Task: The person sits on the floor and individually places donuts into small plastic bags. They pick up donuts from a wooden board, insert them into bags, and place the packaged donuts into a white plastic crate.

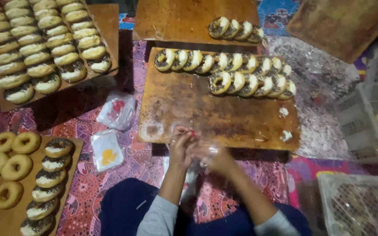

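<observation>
- Both hands meet low in the middle, right at the near edge of the big wooden board [197,109].
- The left hand [181,146] has its fingers pinched shut on something small and red at the fingertips; too blurred to name it.
- The right hand [217,158] curls closed around a clear plastic bag [206,152], which sits between the two hands, touching both.
- What is inside that bag cannot be made out.
- At the far side of the board stand two rows of sprinkle-topped doughnuts [237,74], leaning on one another.
- On the patterned mat [127,157] to the left lie two small packets, one showing red [117,109], one showing yellow [106,150].
- Far left, a tray of plain doughnuts [5,157] lies beside a column of topped ones.
</observation>
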